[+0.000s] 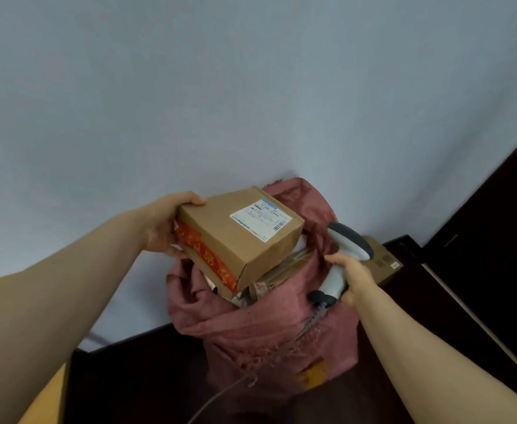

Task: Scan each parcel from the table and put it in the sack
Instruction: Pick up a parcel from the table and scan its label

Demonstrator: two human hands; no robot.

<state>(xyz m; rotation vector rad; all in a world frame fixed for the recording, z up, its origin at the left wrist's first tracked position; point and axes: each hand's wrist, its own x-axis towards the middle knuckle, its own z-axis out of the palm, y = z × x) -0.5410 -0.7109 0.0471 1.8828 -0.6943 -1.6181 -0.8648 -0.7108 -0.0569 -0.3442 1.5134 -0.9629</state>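
Note:
My left hand (162, 226) grips one end of a brown cardboard parcel (235, 237) with a white shipping label and red printed tape. The parcel hangs tilted over the open mouth of a dull red woven sack (266, 328). Inside the sack I see other brown packages (281, 270). My right hand (353, 275) holds a white and grey barcode scanner (344, 255) by its handle, right at the sack's right rim. The scanner's cable (220, 396) trails down in front of the sack.
A flat cardboard box (384, 260) lies behind the sack on the right, on dark furniture (480, 240). A pale wall (220, 87) fills the background. A yellow surface (49, 396) shows at the bottom left. The floor around the sack is dark.

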